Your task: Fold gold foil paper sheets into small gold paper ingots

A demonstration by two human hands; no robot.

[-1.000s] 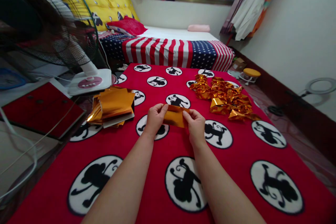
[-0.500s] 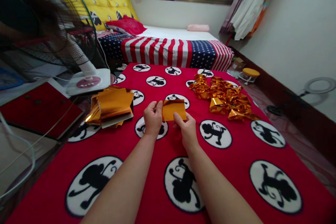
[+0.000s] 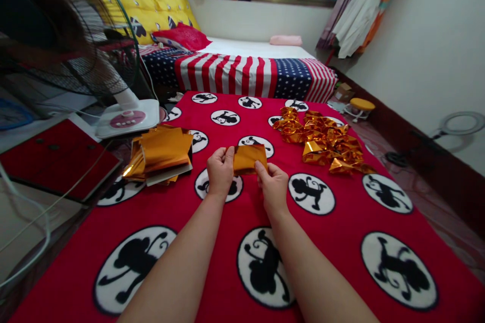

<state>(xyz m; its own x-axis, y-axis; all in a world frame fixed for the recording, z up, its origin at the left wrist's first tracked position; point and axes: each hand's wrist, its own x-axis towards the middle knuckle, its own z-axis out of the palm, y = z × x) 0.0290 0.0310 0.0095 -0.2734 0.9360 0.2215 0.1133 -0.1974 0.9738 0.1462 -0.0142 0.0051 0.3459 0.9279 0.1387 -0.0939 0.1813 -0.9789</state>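
Observation:
A small rectangular piece of gold foil paper [image 3: 247, 158] is held between my two hands, over the red cloth. My left hand [image 3: 220, 170] pinches its left end, thumb on top. At the lower right corner, my right hand [image 3: 273, 184] grips the sheet between thumb and fingers. To the left lies a stack of flat gold foil sheets [image 3: 166, 149], some showing a pale underside. On the right sits a heap of folded, shiny gold foil pieces [image 3: 326, 139]. The fingers beneath the held paper are hidden.
The red cloth [image 3: 189, 282] has black monkey figures in white circles. An electric fan [image 3: 131, 116] with spinning blades stands at the left, by a dark red panel [image 3: 56, 156]. Beyond is a bed with a striped, starred cover [image 3: 235, 73]. A yellow stool [image 3: 361, 105] stands right.
My right hand has shifted slightly right, its thumb now nearer the paper's right edge. The held paper's right end has tilted and bowed a little. My left hand stays in place.

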